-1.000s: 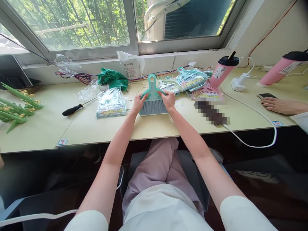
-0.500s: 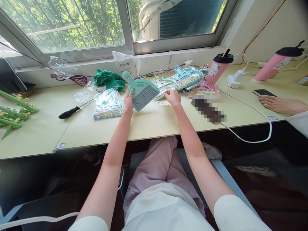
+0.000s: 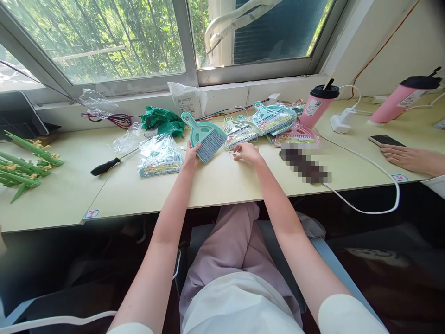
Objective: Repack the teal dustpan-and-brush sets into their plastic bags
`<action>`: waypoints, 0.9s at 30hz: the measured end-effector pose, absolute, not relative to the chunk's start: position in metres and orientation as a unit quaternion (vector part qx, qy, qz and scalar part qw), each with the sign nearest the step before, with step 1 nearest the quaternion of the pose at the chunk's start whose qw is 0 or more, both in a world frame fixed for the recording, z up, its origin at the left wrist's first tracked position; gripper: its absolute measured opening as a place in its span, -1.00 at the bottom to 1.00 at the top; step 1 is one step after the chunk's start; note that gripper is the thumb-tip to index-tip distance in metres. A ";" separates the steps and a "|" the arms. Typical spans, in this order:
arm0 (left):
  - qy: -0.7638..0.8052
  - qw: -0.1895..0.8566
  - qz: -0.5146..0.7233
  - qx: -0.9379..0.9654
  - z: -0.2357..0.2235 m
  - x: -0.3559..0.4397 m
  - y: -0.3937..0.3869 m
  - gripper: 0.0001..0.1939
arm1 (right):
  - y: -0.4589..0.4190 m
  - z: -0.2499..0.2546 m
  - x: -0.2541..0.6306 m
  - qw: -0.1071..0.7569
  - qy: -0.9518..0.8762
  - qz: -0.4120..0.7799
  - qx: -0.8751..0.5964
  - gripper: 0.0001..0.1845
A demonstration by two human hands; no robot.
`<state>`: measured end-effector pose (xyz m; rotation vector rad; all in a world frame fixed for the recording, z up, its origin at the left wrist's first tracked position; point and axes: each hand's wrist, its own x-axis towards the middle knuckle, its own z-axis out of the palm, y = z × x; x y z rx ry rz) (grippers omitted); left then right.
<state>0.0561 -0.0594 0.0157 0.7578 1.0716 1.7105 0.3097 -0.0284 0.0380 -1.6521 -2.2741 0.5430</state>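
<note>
Dustpan-and-brush set (image 3: 206, 139), mint green with grey bristles, sits near the centre of the frame, tilted above the counter (image 3: 215, 191). At the left of the frame, a black-handled screwdriver (image 3: 105, 167) lies with its shaft running toward a stack of clear-wrapped packs (image 3: 160, 166), which lie flat, probably for stability. Just right of them, the person's left hand (image 3: 191, 157) holds the set by its lower left edge, fingers closed on the rim; that grip leaves the handle free at the upper left and the bristles exposed, facing the person. The right hand (image 3: 247, 152) is just beside it, its fingers narrow and bent down over a small printed slip (image 3: 232, 156); whether they pinch it cannot be told. Beyond, toward the upper right, wrapped sets (image 3: 274, 118) overlap in a loose pile, seemingly set back to leave working room.
</note>
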 end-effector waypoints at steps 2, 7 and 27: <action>0.433 0.476 0.697 0.316 0.016 0.057 -0.060 -0.49 | -0.029 0.039 0.307 0.141 -0.789 0.209 -0.560 -0.56; 0.435 0.475 0.701 0.307 0.013 0.055 -0.058 -0.50 | -0.030 0.037 0.300 0.132 -0.788 0.203 -0.566 -0.58; 0.447 0.473 0.686 0.325 0.008 0.050 -0.052 -0.46 | -0.032 0.031 0.292 0.153 -0.809 0.179 -0.538 -0.70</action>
